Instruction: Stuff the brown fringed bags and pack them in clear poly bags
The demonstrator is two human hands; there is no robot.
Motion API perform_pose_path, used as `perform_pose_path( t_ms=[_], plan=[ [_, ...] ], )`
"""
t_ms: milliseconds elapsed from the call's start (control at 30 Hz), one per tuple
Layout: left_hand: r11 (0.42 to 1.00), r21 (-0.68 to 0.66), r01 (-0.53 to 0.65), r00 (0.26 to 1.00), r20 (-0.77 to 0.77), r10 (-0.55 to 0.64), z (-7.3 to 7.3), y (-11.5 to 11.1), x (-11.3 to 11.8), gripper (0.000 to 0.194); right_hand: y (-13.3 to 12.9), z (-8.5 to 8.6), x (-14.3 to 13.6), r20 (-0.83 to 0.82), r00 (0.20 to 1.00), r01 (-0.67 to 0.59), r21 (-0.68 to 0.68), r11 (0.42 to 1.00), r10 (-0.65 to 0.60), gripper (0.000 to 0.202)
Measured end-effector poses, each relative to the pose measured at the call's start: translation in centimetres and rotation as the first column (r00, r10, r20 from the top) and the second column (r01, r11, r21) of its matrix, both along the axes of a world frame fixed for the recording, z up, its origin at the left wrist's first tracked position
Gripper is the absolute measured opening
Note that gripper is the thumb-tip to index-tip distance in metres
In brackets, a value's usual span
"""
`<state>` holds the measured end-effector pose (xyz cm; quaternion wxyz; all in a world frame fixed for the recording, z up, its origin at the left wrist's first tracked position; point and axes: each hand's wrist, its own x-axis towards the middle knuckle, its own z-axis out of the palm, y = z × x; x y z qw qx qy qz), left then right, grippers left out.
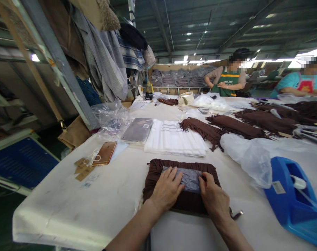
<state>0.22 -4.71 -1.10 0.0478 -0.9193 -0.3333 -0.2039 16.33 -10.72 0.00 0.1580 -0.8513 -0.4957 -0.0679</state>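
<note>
Left hand (167,188) lies flat, fingers spread over grey plastic (191,178), probably steadying it. Right hand (214,198) bends at plastic's right edge; pinching or only touching, cannot tell. Plastic rests atop brown bundle (191,203) on white table (77,209); folded white cloth (174,141) sits beyond, likely leaving hands room.

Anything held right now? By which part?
Right hand seems to pinch the grey, crinkled, plastic-looking rectangular sheet at its right edge; left hand lies flat on its left end, gripping nothing.
</note>
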Motion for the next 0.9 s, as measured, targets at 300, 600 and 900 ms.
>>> perform_pose_path(
  t_ms=[300, 600, 900],
  plan=[
    [0.940, -0.340, 0.025, 0.987, 0.155, 0.030, 0.3, -0.6, 0.2, 0.041, 0.3, -0.1, -1.0, 0.339, 0.826, -0.560, 0.405, 0.723, 0.450, 0.037],
    [0.895, -0.440, -0.070, 0.907, 0.345, 0.240, 4.8, 0.1, -6.8, 0.030, 1.4, -4.8, -1.4, 0.325, 0.783, -0.612, 0.253, 0.749, 0.530, 0.045],
    [0.680, -0.569, -0.462, 0.775, 0.114, 0.622, -1.1, -12.4, -14.8, 0.033, 1.2, -4.2, -2.0, 0.249, 0.815, -0.579, 0.312, 0.754, 0.523, 0.045]
  ],
)
